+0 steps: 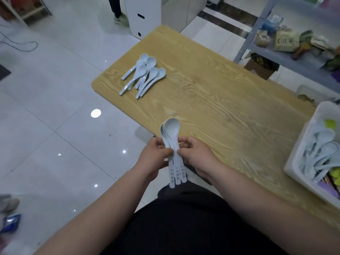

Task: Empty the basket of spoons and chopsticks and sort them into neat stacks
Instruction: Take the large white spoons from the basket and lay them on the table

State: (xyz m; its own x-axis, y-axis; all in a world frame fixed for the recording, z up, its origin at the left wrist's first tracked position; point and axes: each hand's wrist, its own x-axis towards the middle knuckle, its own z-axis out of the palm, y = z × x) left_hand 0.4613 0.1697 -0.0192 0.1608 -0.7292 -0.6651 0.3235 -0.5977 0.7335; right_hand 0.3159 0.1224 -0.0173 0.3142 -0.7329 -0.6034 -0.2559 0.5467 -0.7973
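A nested bundle of spoons point(172, 142) is pinched at mid-frame by the left hand point(153, 156) and right hand point(196, 155). Handles should be squared before being laid by the pile point(143, 75) at upper left; the basket point(292, 162) at right is still stocked.

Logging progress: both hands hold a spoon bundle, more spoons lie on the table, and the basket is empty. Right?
No: the head view shows pale blue spoons in the white basket. The left hand and right hand hold the spoon bundle; the rest stands.
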